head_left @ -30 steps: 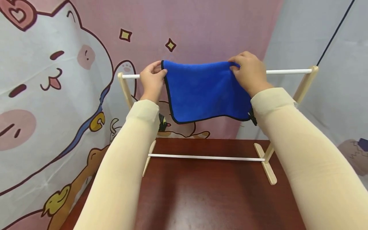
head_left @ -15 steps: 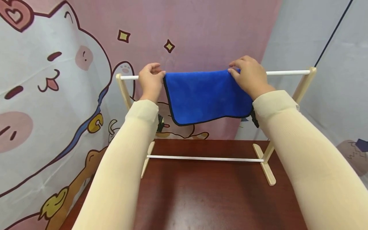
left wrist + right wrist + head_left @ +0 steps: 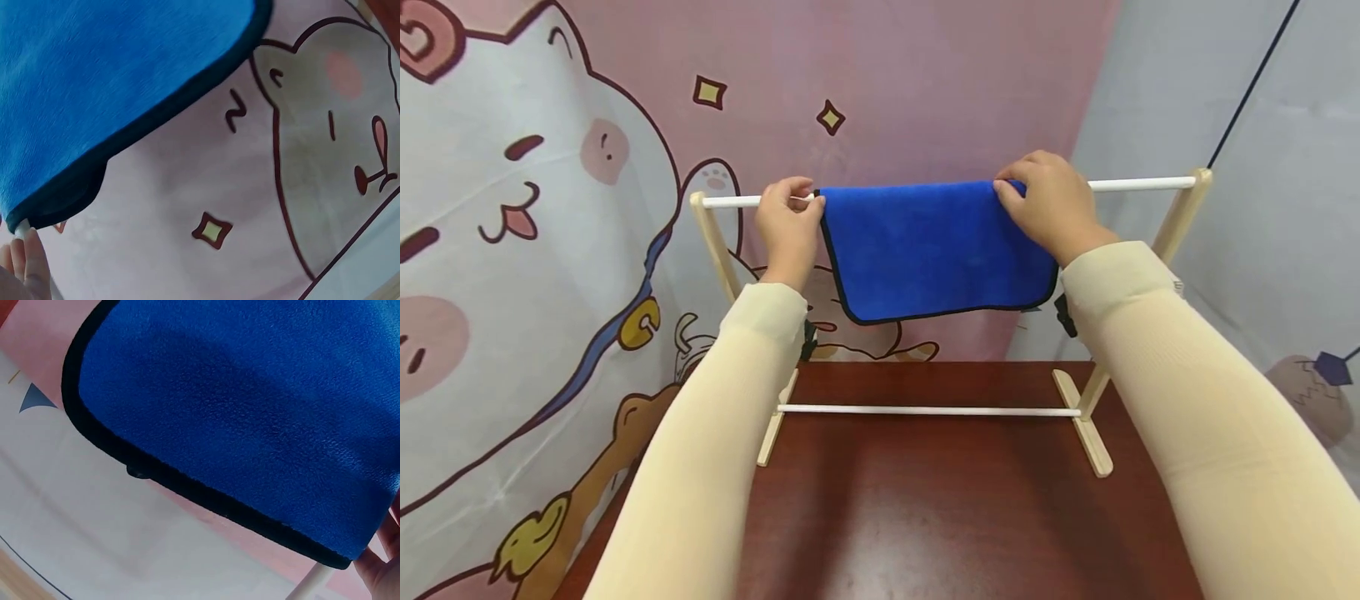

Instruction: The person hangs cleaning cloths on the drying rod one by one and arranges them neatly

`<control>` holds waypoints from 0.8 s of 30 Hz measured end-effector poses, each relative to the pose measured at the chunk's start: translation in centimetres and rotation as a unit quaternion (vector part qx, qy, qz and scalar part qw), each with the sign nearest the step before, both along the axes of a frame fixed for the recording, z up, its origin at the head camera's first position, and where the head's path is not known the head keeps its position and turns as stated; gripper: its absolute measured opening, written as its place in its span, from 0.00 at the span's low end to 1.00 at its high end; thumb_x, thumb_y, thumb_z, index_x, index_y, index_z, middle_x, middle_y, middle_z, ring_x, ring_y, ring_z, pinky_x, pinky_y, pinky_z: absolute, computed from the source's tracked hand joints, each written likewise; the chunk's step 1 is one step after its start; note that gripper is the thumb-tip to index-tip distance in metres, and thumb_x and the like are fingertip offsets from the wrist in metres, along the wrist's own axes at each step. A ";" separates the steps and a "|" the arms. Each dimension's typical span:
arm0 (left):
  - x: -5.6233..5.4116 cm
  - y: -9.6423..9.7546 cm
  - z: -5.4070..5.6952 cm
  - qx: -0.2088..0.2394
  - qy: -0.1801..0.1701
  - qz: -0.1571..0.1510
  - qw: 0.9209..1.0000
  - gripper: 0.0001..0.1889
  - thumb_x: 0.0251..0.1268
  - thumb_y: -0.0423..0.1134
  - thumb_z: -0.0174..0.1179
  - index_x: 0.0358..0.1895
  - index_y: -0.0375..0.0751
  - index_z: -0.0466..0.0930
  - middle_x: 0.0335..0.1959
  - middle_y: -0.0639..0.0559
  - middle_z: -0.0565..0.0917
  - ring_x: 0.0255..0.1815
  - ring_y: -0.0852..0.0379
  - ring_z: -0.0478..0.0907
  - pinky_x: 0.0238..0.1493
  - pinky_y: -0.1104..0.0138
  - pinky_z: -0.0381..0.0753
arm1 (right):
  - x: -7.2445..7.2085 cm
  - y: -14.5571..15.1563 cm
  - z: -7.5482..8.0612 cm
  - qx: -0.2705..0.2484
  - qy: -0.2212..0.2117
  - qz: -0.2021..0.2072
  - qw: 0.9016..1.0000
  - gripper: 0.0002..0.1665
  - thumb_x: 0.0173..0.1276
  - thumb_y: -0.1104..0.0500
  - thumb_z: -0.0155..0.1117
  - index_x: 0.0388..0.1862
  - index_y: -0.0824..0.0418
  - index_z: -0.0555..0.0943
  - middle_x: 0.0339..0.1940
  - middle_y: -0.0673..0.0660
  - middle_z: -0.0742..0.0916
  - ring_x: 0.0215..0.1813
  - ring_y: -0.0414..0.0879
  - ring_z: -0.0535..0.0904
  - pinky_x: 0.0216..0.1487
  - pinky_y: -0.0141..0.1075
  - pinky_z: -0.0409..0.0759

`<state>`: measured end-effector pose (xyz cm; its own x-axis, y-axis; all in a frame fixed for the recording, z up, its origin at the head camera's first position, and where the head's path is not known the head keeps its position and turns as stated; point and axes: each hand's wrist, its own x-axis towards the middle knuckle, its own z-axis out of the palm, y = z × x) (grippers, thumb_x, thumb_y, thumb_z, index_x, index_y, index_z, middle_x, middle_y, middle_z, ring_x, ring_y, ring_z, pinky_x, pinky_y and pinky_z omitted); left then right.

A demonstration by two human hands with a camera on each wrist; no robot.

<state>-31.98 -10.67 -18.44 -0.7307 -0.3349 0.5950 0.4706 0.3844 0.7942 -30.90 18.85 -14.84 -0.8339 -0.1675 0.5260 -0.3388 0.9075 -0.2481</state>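
A blue towel (image 3: 936, 250) with black edging hangs folded over the white upper bar (image 3: 1142, 184) of a wooden rack. At its top left corner my left hand (image 3: 790, 229) pinches the edge between thumb and fingers, close against the bar. My right hand (image 3: 1052, 200) pinches the fold near the top right, thumb in front and fingers over the bar. The left wrist view shows the left fingers (image 3: 25, 262) at the towel's corner by the bar. Part of the right hand (image 3: 378, 569) shows beside the towel's corner in the right wrist view.
The rack's wooden posts (image 3: 1183, 212) stand on flat feet (image 3: 1082, 425) on a brown table (image 3: 925, 517). A lower white bar (image 3: 925, 410) joins them. Behind hangs a cartoon-printed cloth backdrop (image 3: 925, 92).
Both hands have lowered the towel's top edge from above the bar onto it. The left hand has since shifted slightly left with the corner, and the lower edge hangs straighter.
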 end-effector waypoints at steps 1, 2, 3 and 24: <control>0.1 0.0 -0.3 0.005 0.005 -0.004 1.000 0.12 0.62 0.30 0.64 0.49 0.32 0.81 0.41 0.44 0.78 0.43 0.54 0.77 0.46 0.72 0.77 | 0.1 0.0 -0.1 0.000 0.006 0.000 1.000 0.21 0.75 0.52 0.50 0.55 0.63 0.82 0.59 0.65 0.79 0.63 0.61 0.70 0.64 0.56 0.66; 0.2 0.0 -0.6 0.011 0.006 -0.007 1.000 0.13 0.61 0.30 0.64 0.48 0.31 0.81 0.40 0.45 0.77 0.42 0.55 0.77 0.45 0.72 0.77 | 0.1 0.1 -0.1 -0.001 0.011 0.000 1.000 0.20 0.75 0.53 0.50 0.55 0.63 0.82 0.59 0.65 0.79 0.63 0.61 0.70 0.63 0.56 0.66; 0.4 0.0 -1.0 0.017 0.006 -0.012 1.000 0.13 0.61 0.30 0.64 0.48 0.31 0.81 0.39 0.45 0.77 0.41 0.55 0.77 0.45 0.72 0.77 | 0.2 0.2 -0.1 -0.002 0.014 -0.001 1.000 0.20 0.75 0.53 0.50 0.55 0.63 0.81 0.59 0.65 0.78 0.63 0.61 0.70 0.63 0.56 0.66; 0.7 -0.1 -6.7 0.103 -0.132 -0.095 0.981 0.19 0.63 0.33 0.64 0.57 0.37 0.77 0.41 0.47 0.81 0.39 0.59 0.77 0.47 0.63 0.81 | 2.1 5.0 -3.8 -0.205 0.088 -0.021 0.974 0.20 0.69 0.56 0.60 0.55 0.65 0.81 0.52 0.63 0.82 0.52 0.49 0.76 0.54 0.36 0.72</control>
<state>-31.30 -10.81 -25.16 -0.9110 -0.2717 0.3104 0.2855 0.1278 0.9498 -28.77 23.87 -18.68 -0.7261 0.1203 0.6770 -0.3732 0.7580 -0.5350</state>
